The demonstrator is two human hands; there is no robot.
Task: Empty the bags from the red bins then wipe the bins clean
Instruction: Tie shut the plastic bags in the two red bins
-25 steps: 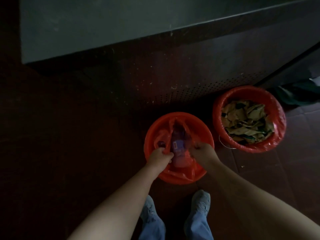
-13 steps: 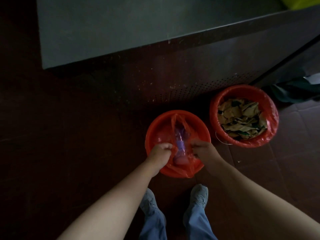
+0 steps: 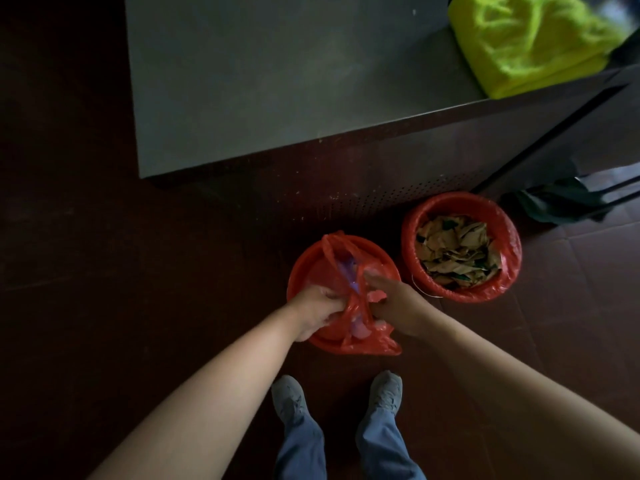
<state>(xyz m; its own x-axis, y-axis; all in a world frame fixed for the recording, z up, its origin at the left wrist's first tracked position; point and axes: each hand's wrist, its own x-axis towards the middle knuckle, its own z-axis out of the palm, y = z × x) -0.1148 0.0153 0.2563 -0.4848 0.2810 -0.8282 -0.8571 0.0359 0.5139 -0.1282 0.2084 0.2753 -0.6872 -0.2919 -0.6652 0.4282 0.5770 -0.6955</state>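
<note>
Over the near red bin [image 3: 303,271] on the floor, the left hand [image 3: 317,306] grips the gathered red bag [image 3: 372,342], the right hand [image 3: 401,303] against its other side, beside a second lined bin [image 3: 512,249] holding brown paper scraps [image 3: 457,251].

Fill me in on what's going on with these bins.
A person stands over two red bins. Their left hand grips the bunched red bag in the nearer bin, and the right hand pinches its other side; the bag is not yet lifted out. The second bin, lined and full of paper scraps, is untouched. A green cloth lies on the counter.
</note>
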